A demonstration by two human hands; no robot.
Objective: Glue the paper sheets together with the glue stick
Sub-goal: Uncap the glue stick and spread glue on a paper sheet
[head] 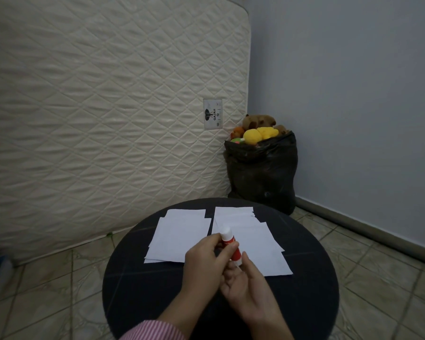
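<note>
Two stacks of white paper sheets lie side by side on a round black table [138, 285]: a left stack [177, 236] and a right stack [260, 246]. Above their near edges I hold a glue stick [230, 244] with a red body and white cap, tilted with the cap pointing away from me. My left hand [206, 256] wraps its fingers around the middle of the tube. My right hand [245, 288] holds the tube's lower end from below, and its fingertips are partly hidden behind my left hand.
A quilted cream mattress [108, 106] leans upright behind the table. A black bag [263, 175] filled with plush toys stands in the corner by the blue-grey wall. The floor around the table is tiled.
</note>
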